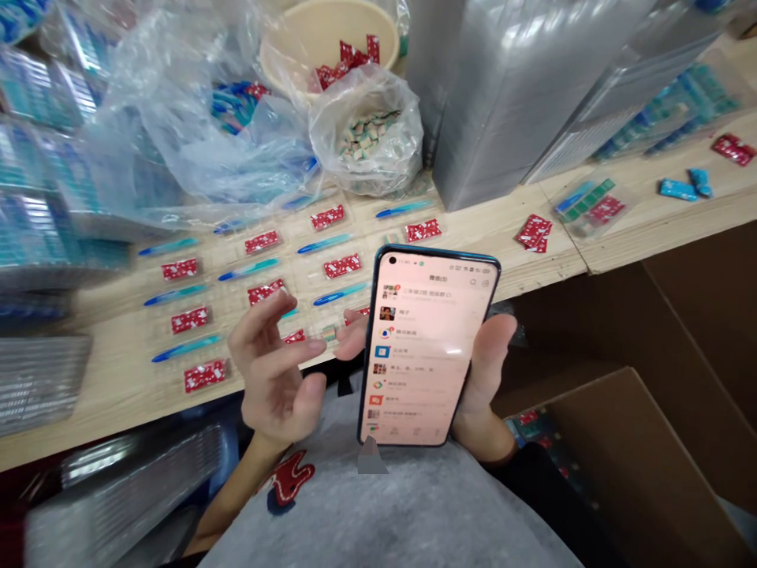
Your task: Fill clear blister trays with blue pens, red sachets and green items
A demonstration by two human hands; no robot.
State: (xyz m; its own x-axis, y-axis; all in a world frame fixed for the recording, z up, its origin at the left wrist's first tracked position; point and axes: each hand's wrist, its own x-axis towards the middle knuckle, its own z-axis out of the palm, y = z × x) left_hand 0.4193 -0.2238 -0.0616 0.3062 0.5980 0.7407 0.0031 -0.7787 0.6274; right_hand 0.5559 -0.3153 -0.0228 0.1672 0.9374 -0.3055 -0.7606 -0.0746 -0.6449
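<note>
A smartphone [423,363] with a lit screen showing a list of chats is held upright over my lap. My right hand [488,367] is shut on it, the thumb along its right edge and fingertips showing past its left edge. Just left of the phone, my left hand [275,379] is raised with fingers bent and apart, holding nothing. Behind the hands, clear plastic trays on the wooden table hold red printed packets [204,375] and blue pens [186,348]. Parts of several trays are hidden by the hands and phone.
Toward the back stand a clear bag [367,177] of small blocks, a cream bowl [289,35] with red packets, and tall stacked plastic trays [497,102]. Bagged goods [47,205] crowd the left. Below the table at right is an open cardboard box [627,457].
</note>
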